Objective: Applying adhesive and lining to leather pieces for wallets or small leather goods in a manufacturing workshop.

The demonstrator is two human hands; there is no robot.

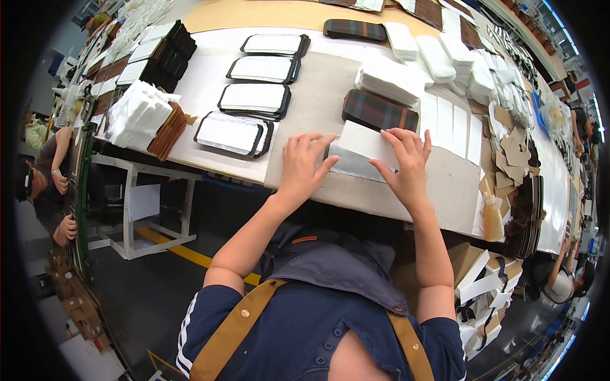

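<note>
A white rectangular panel [367, 141] with a silver-grey band along its near side lies flat on the table in front of me. My left hand [304, 164] rests at its left end, fingers apart, with index fingertip and thumb at the edge. Over the right end is my right hand [408, 166], its fingers spread and its index fingertip and thumb on the panel. Neither hand's fingers are closed around it. Just beyond the panel sits a stack of dark plaid fabric pieces [379, 112], with a pile of white pads [392, 82] behind it.
Dark-edged white panels [254, 98] lie in a row of stacks on the left. Past them are white pieces [141, 114] and brown pieces [169, 132]. White strips [459, 131], cardboard scraps [512, 159] and a yellowish bottle [492, 217] occupy the right side. Other people work at both sides.
</note>
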